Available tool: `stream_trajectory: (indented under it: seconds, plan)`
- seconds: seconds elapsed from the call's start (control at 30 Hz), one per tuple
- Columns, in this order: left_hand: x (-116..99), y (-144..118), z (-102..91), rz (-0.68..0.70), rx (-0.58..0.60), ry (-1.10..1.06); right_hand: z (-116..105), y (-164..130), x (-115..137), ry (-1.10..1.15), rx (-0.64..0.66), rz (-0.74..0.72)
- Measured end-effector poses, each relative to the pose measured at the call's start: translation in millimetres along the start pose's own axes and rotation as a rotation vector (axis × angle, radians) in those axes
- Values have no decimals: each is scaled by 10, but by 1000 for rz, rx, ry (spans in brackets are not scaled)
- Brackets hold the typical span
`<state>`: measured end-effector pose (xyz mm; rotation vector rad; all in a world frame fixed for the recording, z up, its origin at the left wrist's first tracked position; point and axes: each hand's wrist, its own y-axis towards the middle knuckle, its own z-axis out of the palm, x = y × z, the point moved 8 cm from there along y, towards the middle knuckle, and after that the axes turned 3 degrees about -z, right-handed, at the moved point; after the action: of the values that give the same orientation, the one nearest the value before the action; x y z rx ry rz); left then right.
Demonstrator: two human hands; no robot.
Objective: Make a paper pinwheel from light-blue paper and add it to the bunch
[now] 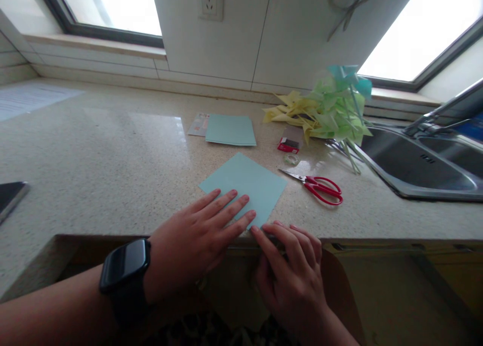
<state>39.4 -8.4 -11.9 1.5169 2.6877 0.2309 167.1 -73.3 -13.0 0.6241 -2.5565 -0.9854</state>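
Note:
A square sheet of light blue paper (247, 177) lies on the counter, turned with one corner toward me. My left hand (207, 225) rests flat on its near left part, fingers spread and pressing down. At the near corner, by the counter's edge, the fingers of my right hand (292, 270) are bent and close together, with the index fingertip at the paper. My right thumb is mostly hidden below. Red-handled scissors (320, 187) lie to the right of the sheet, blades slightly apart and pointing left.
Behind the sheet sits a stack of light blue paper (231, 130). A tape roll (292, 159) and small red box (289, 145) are near the scissors. Yellow and green paper pinwheels (332, 109) lie beside the steel sink (407, 167). A dark device (11, 195) is at far left.

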Motion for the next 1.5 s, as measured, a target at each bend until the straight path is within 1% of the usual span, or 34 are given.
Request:
stream_trajectory:
  seconds: [0.17, 0.5, 1.1, 1.5]
  plan:
    - [-6, 2, -3, 1, 7, 4, -4, 25, -6, -14, 7, 10]
    - [2, -4, -8, -4, 0, 2, -61, -46, 1, 73, -40, -27]
    - [-5, -10, 1, -6, -13, 3, -12, -30, -2, 0, -21, -1]
    - [-10, -5, -10, -3, -7, 7, -36, 2, 13, 11, -22, 9]
